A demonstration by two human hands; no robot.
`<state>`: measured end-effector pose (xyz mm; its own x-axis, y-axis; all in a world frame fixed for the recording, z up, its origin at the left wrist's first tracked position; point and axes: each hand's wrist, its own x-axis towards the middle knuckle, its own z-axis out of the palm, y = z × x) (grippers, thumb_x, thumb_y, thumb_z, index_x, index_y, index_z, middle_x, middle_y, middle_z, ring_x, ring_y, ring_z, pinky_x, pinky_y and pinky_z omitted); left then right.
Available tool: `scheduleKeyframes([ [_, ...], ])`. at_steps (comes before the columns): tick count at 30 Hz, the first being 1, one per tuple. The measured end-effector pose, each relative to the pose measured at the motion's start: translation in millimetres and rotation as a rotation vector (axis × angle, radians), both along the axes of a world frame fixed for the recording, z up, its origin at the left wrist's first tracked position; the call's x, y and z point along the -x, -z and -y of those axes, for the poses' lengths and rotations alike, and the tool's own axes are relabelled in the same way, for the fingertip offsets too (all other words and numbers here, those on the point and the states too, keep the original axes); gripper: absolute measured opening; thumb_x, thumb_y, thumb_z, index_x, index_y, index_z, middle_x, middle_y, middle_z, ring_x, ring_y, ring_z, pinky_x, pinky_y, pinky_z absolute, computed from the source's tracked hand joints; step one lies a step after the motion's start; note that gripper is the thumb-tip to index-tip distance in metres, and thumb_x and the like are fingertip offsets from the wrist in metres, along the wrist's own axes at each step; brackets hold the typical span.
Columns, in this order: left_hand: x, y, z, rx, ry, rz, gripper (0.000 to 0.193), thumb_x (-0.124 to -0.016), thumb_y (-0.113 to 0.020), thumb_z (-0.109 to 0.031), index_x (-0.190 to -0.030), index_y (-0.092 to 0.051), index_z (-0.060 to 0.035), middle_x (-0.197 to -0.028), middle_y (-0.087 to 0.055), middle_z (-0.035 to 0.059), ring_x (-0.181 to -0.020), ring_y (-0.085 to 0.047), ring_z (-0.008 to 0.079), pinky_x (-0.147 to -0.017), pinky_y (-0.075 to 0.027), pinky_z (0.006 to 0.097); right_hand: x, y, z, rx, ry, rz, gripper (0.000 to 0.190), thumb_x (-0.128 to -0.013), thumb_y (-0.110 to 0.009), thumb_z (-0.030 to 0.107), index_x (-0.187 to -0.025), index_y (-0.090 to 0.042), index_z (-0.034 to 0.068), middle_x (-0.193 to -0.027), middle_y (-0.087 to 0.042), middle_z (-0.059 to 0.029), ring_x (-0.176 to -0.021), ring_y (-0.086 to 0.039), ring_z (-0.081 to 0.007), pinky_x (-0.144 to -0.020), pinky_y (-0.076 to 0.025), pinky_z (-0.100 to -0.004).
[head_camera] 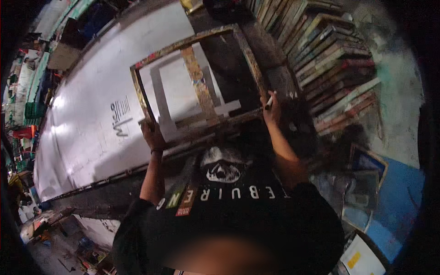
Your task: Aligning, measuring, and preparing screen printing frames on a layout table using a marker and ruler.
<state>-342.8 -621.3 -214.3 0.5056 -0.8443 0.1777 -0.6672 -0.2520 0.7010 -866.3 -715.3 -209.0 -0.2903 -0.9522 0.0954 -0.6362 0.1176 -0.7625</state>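
A rectangular, paint-stained wooden frame (pixel 250 56) is held tilted in front of my chest, over a long table. A multicoloured, stained strip (pixel 195 74) crosses the inside of the frame, and the white sheet below shows on both sides of it. My left hand (pixel 153 135) grips the frame's near left corner. At the near right corner, my right hand (pixel 271 111) grips the wood. A short, slim white-and-dark stick (pixel 269 101) is also between the right-hand fingers; its kind is unclear.
The white sheet (pixel 92 113) on the table bears dark printed marks. Many similar frames (pixel 337 65) are stacked along the wall at right. A blue panel (pixel 395 192) stands at lower right, with smaller frames (pixel 362 189) against it. Clutter lines the far left.
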Motion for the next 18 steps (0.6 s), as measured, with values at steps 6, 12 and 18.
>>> scheduleKeyframes([
  [6,69.5,-40.4,40.8,0.025,-0.093,0.038,0.035,-0.095,-0.068,-0.012,-0.126,-0.061,0.0015,-0.111,-0.059,0.0130,-0.103,-0.057,0.0264,-0.093,-0.048,0.0392,52.7,-16.0,77.6,-0.061,-0.082,0.219,0.053,-0.099,-0.071,0.037,-0.138,-0.055,0.004,-0.143,-0.054,-0.0189,-0.137,-0.050,-0.0373,-0.110,-0.042,-0.0502],
  [12,161.5,-66.3,87.3,0.173,-0.152,-0.055,0.034,-0.094,-0.069,-0.006,-0.126,-0.061,0.0020,-0.109,-0.056,0.0107,-0.094,-0.059,0.0229,-0.084,-0.050,0.0367,135.0,-24.9,151.8,-0.060,-0.141,0.250,0.050,-0.096,-0.075,0.029,-0.135,-0.055,0.005,-0.139,-0.055,-0.0183,-0.133,-0.052,-0.0357,-0.109,-0.042,-0.0477],
  [18,220.6,-91.2,104.6,0.324,-0.362,-0.011,0.022,-0.090,-0.068,-0.003,-0.110,-0.060,0.0017,-0.104,-0.057,0.0076,-0.093,-0.059,0.0201,-0.082,-0.051,0.0346,156.5,-47.3,262.0,-0.008,-0.355,0.374,0.047,-0.091,-0.079,0.017,-0.130,-0.053,0.008,-0.124,-0.059,-0.0142,-0.120,-0.056,-0.0327,-0.102,-0.044,-0.0432],
])
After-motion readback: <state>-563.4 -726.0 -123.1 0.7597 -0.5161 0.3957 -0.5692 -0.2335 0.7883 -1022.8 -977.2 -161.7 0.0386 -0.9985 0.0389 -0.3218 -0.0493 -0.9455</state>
